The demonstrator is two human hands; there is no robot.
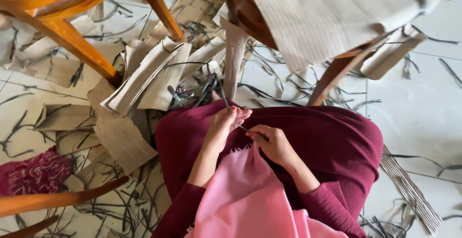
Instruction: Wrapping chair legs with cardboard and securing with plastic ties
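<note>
My left hand (225, 122) and my right hand (270, 141) meet over my lap, which is covered in dark red cloth (337, 137). Both pinch a thin dark strip (222, 93) that runs from my fingers up toward the floor ahead. The left fingers close on it higher up, the right fingers grip its lower end. A pink cloth (245, 194) hangs down between my forearms.
Corrugated cardboard pieces (144, 74) and several thin dark strips (120, 209) litter the white tiled floor (418, 108). Orange wooden chair legs (72, 41) stand at the left; another chair (332, 74) carrying cardboard stands ahead at the right. A red patterned cloth (33, 173) lies at the left.
</note>
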